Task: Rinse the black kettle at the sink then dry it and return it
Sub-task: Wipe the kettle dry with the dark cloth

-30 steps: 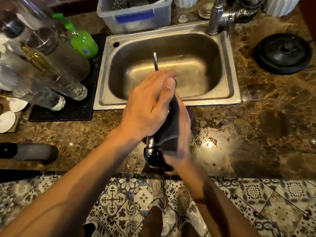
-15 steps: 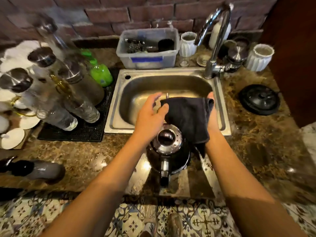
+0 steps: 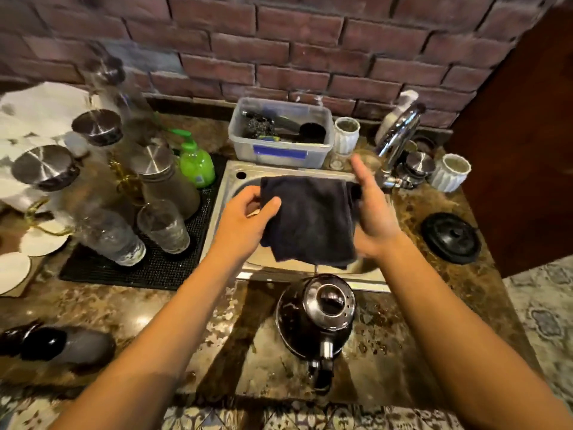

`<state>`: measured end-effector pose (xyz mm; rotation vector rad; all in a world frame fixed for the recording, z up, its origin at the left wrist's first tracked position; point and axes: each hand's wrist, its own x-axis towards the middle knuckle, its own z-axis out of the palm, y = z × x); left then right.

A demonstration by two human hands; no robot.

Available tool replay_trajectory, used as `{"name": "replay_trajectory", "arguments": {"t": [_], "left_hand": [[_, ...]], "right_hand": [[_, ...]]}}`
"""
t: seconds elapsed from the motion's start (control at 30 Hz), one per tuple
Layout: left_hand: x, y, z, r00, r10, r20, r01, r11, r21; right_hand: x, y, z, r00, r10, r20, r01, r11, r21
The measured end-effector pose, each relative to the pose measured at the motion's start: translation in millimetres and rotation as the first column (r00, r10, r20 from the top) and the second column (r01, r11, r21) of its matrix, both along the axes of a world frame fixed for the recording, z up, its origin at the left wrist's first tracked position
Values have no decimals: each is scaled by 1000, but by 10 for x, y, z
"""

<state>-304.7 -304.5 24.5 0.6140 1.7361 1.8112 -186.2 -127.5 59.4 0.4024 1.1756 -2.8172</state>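
The black kettle [image 3: 314,318] stands upright on the wet stone counter just in front of the steel sink [image 3: 228,193], lid off, spout toward me. No hand touches it. Above the sink I hold a dark cloth [image 3: 307,218] spread between both hands. My left hand [image 3: 248,218] pinches its left edge. My right hand [image 3: 370,209] holds the right edge, fingers partly extended. The kettle's black lid [image 3: 451,237] lies on the counter to the right of the sink. The tap [image 3: 400,135] rises at the sink's back right.
Glass bottles with metal caps [image 3: 152,169] and a glass [image 3: 162,226] crowd a black mat [image 3: 148,268] on the left beside a green soap bottle [image 3: 195,162]. Behind the sink sit a plastic tub [image 3: 279,150] and white ribbed cups [image 3: 449,176]. A dark bottle [image 3: 59,344] lies front left.
The kettle was held and wiped with the cloth; now it stands free on the counter. Both hands have lifted the cloth up over the sink and spread it. My view has tilted upward.
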Motion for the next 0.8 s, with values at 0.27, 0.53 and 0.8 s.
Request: {"name": "replay_trajectory", "arguments": {"t": [0.27,0.53,0.8], "left_hand": [[60,-719,-464,997,-43,71,48,997,-67],[1072,-1302,-1222,977,-138,160,137,990,19],[1276,-649,-1303,972,117,-206,-128,991,-41]], "right_hand": [[-310,-175,-121,916,197,350,-399,340,852],[28,-590,-22,617,519,592,-589,-195,784],[361,-693,-109,662,523,536,-373,-391,842]]}}
